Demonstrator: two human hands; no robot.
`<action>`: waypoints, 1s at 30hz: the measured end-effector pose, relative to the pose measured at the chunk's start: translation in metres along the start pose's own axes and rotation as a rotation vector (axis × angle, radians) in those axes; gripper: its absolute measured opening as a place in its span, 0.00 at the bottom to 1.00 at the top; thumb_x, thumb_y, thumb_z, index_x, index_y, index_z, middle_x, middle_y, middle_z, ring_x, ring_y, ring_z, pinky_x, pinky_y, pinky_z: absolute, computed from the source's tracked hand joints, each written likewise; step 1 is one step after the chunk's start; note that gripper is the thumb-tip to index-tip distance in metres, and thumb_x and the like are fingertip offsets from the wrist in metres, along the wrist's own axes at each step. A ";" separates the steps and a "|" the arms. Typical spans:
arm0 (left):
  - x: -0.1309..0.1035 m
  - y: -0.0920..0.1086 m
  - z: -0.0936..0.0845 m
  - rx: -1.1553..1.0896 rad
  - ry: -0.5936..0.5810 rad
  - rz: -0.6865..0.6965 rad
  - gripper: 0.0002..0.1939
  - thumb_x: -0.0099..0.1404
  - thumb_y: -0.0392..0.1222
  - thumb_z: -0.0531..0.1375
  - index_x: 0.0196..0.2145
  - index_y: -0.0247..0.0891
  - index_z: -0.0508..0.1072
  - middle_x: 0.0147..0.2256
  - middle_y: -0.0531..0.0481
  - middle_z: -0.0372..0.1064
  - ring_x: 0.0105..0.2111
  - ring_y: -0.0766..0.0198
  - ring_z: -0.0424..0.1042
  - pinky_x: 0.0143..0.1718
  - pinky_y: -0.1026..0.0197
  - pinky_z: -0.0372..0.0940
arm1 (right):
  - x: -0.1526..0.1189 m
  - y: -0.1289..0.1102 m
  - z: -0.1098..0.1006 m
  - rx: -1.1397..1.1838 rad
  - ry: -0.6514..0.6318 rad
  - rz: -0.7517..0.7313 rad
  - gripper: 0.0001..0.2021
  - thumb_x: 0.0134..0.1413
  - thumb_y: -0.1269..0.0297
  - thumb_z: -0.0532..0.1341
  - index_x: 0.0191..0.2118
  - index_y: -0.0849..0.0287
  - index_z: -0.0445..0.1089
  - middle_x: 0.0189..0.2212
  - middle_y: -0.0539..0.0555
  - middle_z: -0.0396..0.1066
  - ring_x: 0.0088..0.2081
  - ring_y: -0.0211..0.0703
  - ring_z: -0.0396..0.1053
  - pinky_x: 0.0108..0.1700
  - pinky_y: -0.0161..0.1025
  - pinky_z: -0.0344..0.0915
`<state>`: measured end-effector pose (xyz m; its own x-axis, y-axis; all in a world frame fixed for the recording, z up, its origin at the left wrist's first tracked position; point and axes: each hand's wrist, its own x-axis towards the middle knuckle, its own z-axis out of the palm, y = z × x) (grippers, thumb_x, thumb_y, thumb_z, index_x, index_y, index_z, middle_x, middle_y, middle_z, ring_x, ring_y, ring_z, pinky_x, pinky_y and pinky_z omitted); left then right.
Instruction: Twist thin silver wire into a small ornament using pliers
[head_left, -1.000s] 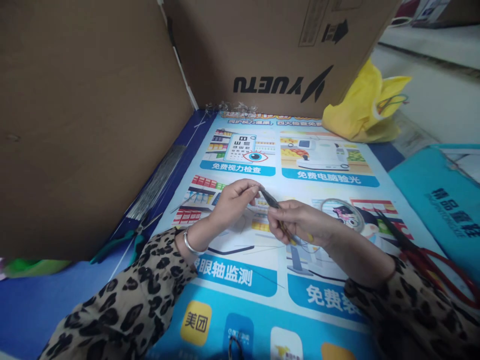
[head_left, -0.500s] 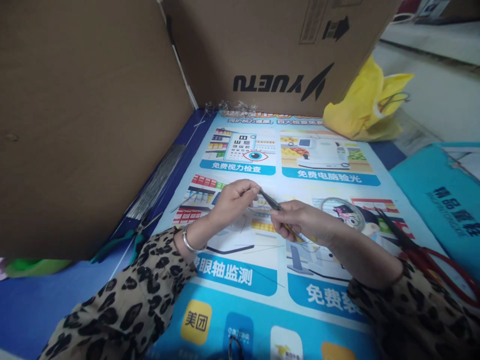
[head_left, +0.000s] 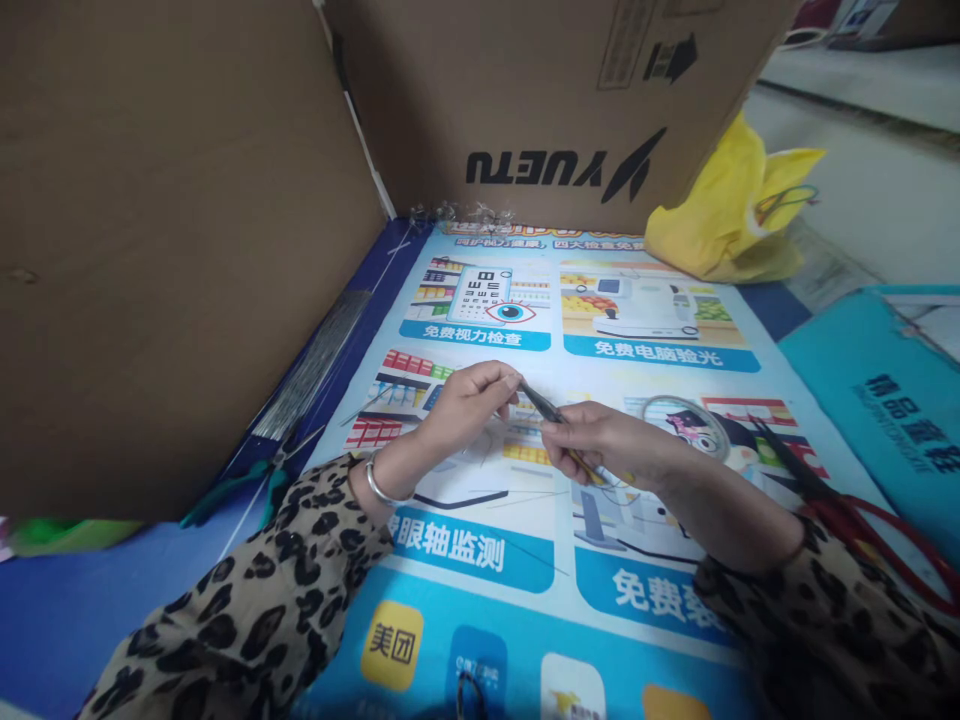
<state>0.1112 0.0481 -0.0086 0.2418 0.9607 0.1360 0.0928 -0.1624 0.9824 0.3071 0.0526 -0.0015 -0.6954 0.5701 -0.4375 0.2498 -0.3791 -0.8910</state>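
My right hand (head_left: 600,440) is closed around the yellow handles of dark long-nose pliers (head_left: 541,402), whose jaws point up and to the left. The pliers' tip meets the pinched fingertips of my left hand (head_left: 480,395). A thin wire seems to be held there, mostly hidden by the fingers and jaws. Beneath both hands lies a printed poster (head_left: 517,370), with a few loose thin wires (head_left: 525,497) on it. A bundle of straight metal wires (head_left: 311,365) rests to the left of my left hand.
Cardboard panels (head_left: 187,200) stand at the left and back. Small wire pieces (head_left: 480,215) lie by the back panel. Green-handled pliers (head_left: 251,485) are at left. On the right are red-handled scissors (head_left: 870,520), a clear round roll (head_left: 686,425), a yellow bag (head_left: 727,220) and a turquoise box (head_left: 862,370).
Almost nothing differs. Both hands and the pliers stay in the same place, and the fingers of my left hand have shifted very slightly.
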 end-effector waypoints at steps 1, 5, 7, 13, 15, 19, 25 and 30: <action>0.000 0.000 0.000 0.006 -0.004 0.001 0.12 0.62 0.46 0.55 0.30 0.34 0.70 0.24 0.54 0.64 0.22 0.72 0.63 0.28 0.67 0.60 | 0.000 0.000 0.000 -0.001 0.000 0.005 0.19 0.47 0.48 0.60 0.23 0.61 0.63 0.15 0.47 0.62 0.17 0.32 0.59 0.19 0.31 0.52; 0.000 0.001 -0.001 0.014 -0.004 0.006 0.11 0.62 0.46 0.55 0.30 0.35 0.70 0.24 0.54 0.64 0.22 0.72 0.64 0.28 0.66 0.60 | -0.001 -0.003 0.002 0.010 0.014 0.020 0.19 0.45 0.48 0.61 0.22 0.61 0.63 0.14 0.47 0.60 0.16 0.31 0.57 0.18 0.31 0.50; 0.000 0.002 0.000 0.010 0.003 0.012 0.11 0.62 0.45 0.55 0.31 0.35 0.70 0.25 0.54 0.64 0.23 0.72 0.64 0.28 0.66 0.61 | -0.001 -0.004 0.004 0.032 0.027 0.013 0.19 0.44 0.48 0.62 0.22 0.61 0.63 0.14 0.47 0.61 0.16 0.31 0.57 0.19 0.31 0.50; -0.002 0.000 0.003 0.001 0.038 0.031 0.11 0.63 0.46 0.54 0.31 0.35 0.69 0.26 0.53 0.64 0.24 0.71 0.63 0.28 0.66 0.61 | 0.000 -0.004 0.006 0.085 0.007 -0.011 0.19 0.45 0.49 0.62 0.22 0.62 0.64 0.14 0.48 0.63 0.16 0.31 0.59 0.20 0.31 0.52; -0.002 0.000 0.003 0.019 0.038 0.029 0.12 0.63 0.46 0.53 0.31 0.35 0.69 0.25 0.53 0.64 0.24 0.71 0.63 0.29 0.66 0.60 | 0.000 -0.002 0.005 0.091 0.004 -0.013 0.19 0.45 0.49 0.61 0.22 0.62 0.64 0.14 0.48 0.63 0.16 0.32 0.59 0.19 0.31 0.52; -0.003 0.002 0.004 0.025 0.040 0.019 0.13 0.64 0.46 0.53 0.29 0.34 0.68 0.24 0.53 0.64 0.24 0.71 0.62 0.28 0.66 0.60 | 0.001 0.000 0.005 0.087 0.013 -0.014 0.18 0.45 0.49 0.61 0.21 0.62 0.64 0.13 0.47 0.61 0.15 0.31 0.58 0.19 0.31 0.51; -0.003 0.001 0.003 0.030 0.045 0.047 0.11 0.64 0.45 0.53 0.30 0.35 0.68 0.25 0.54 0.64 0.24 0.72 0.63 0.28 0.67 0.60 | 0.002 0.002 0.006 0.128 -0.005 0.002 0.18 0.44 0.49 0.61 0.21 0.61 0.63 0.13 0.47 0.61 0.14 0.31 0.57 0.17 0.31 0.48; -0.002 0.000 0.002 0.018 0.028 0.055 0.10 0.63 0.44 0.54 0.31 0.35 0.69 0.26 0.54 0.64 0.23 0.72 0.63 0.27 0.67 0.61 | 0.001 0.002 0.007 0.118 0.017 0.022 0.18 0.46 0.50 0.61 0.22 0.60 0.63 0.10 0.45 0.58 0.13 0.30 0.54 0.15 0.31 0.45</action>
<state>0.1125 0.0461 -0.0094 0.2197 0.9562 0.1934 0.0980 -0.2188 0.9708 0.3023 0.0480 -0.0028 -0.6790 0.5722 -0.4600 0.1831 -0.4747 -0.8609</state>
